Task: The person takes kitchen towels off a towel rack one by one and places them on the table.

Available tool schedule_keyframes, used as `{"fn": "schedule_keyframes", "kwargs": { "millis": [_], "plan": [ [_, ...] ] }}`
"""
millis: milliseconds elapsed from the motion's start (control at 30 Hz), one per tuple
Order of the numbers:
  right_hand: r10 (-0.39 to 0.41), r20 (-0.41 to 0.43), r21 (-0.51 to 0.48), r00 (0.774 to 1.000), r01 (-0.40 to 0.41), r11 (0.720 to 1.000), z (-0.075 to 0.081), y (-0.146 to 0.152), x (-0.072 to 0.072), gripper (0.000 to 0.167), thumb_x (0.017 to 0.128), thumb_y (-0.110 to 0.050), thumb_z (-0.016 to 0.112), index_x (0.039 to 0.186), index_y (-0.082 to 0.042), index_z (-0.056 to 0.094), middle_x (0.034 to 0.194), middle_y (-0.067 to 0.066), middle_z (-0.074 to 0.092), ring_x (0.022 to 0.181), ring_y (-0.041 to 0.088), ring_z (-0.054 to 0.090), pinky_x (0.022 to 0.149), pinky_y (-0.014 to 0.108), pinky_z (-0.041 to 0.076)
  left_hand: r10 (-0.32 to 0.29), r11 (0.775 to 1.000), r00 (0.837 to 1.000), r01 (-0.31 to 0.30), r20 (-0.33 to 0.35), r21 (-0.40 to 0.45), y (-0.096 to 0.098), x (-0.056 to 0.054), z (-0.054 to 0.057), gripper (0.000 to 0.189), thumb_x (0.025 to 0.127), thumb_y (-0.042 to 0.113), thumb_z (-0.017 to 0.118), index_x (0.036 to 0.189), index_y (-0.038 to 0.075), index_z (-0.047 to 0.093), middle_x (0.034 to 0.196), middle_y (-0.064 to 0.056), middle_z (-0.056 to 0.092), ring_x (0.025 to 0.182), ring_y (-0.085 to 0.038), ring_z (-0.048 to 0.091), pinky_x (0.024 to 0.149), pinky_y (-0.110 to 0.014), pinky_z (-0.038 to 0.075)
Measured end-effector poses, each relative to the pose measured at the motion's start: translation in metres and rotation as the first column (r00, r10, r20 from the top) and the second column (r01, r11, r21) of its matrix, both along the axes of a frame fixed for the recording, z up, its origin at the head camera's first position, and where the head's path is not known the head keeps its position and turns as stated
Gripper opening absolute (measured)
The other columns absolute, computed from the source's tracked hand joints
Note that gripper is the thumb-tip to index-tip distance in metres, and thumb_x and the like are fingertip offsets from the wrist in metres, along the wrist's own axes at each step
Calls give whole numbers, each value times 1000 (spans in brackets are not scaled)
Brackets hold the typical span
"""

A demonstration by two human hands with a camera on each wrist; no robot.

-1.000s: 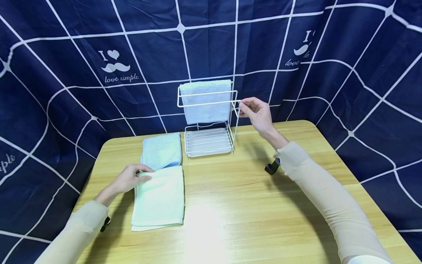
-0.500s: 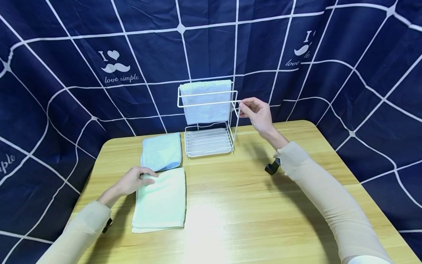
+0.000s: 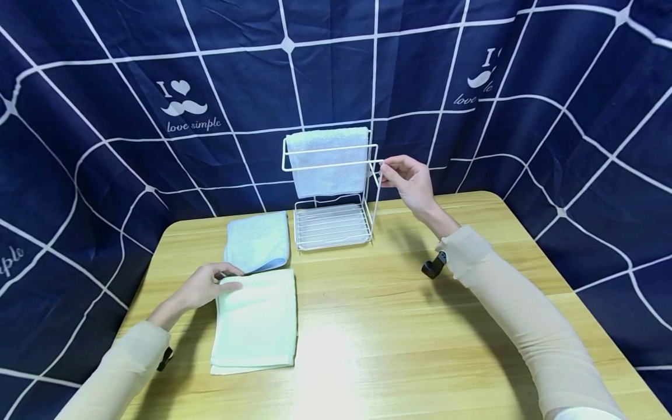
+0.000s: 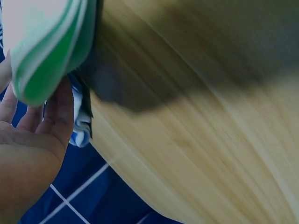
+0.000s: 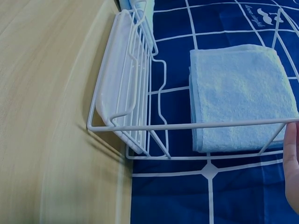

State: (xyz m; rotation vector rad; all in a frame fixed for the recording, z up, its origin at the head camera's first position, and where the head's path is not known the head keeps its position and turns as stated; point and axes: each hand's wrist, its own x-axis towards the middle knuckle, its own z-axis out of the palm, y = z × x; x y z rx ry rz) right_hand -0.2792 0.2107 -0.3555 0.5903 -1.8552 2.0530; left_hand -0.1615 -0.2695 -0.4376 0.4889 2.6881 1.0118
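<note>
A folded pale green towel [image 3: 257, 326] lies on the table at left. My left hand [image 3: 207, 286] pinches its far left corner, thumb on top and fingers beneath; in the left wrist view the towel's folded layers [image 4: 49, 60] hang between thumb and fingers. Just beyond it is a folded light blue towel [image 3: 257, 239]. At the back stands a white wire rack [image 3: 331, 167], and a second light blue towel [image 3: 328, 181] drapes over its rear bar. My right hand [image 3: 412, 181] pinches the rack's upper front right corner, fingertips on the wire in the right wrist view.
A white drip tray [image 3: 333, 233] sits under the rack's bottom wires. The wooden table [image 3: 420, 326] has rounded far corners and meets a dark blue checked curtain [image 3: 336, 76] behind and at both sides.
The green towel has shifted slightly toward me, exposing more of the blue towel's near edge. My left hand went a little right, then back left. Right hand and rack have stayed still.
</note>
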Motion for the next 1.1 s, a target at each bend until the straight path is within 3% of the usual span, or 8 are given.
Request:
{"fn": "schedule_keyframes", "kwargs": {
  "millis": [267,500,633,733,800,1033,1100],
  "plan": [
    [-9,3,0,1000,9,1000,0,0,0,7,99,4,67,104,2,72,88,-5,76,75,8,72,72,22,63,44,999,999,-44,1,-13,-10,4,0,27,100,24,74,119,5,75,114,-15,75,88,-16,62,75,-26,52],
    [-5,2,4,1000,5,1000,0,-1,1,17,100,5,66,110,18,65,88,-2,76,75,9,72,72,22,63,70,997,998,-70,-8,-15,-8,2,-2,19,99,16,74,113,5,77,113,-16,75,83,-16,59,70,-25,50],
    [-5,3,2,1000,5,1000,1,-1,2,8,100,4,66,103,2,73,88,0,75,75,10,72,73,22,63,79,997,997,-79,0,-11,-7,0,-3,18,98,15,75,112,4,79,111,-18,76,79,-16,57,64,-26,48],
    [-7,3,12,1000,7,1000,1,-1,3,22,100,4,66,98,-16,75,88,-4,75,76,10,72,73,22,63,81,996,997,-81,5,-21,-6,0,-3,19,98,15,75,111,3,79,112,-19,76,80,-16,57,64,-26,48],
    [-6,4,13,1000,6,1000,2,-1,3,26,100,4,66,97,-20,76,87,-6,75,76,10,72,73,22,63,77,997,997,-76,8,-34,-6,-1,-2,19,98,15,75,111,2,80,113,-20,77,82,-16,58,67,-27,49],
    [-9,3,-1,1000,9,1000,1,-2,2,11,99,6,66,103,-1,73,86,-8,75,75,9,72,72,22,63,73,996,997,-73,2,-54,-9,-3,-2,18,97,16,76,110,4,80,112,-18,76,84,-16,59,70,-26,50],
    [-9,1,-4,1000,9,1000,1,-2,2,13,99,6,66,102,-4,74,86,-7,75,75,9,72,72,22,63,77,996,997,-77,4,-55,-10,-4,-1,18,98,18,76,110,5,79,111,-16,76,84,-16,60,70,-26,50]
  ]
}}
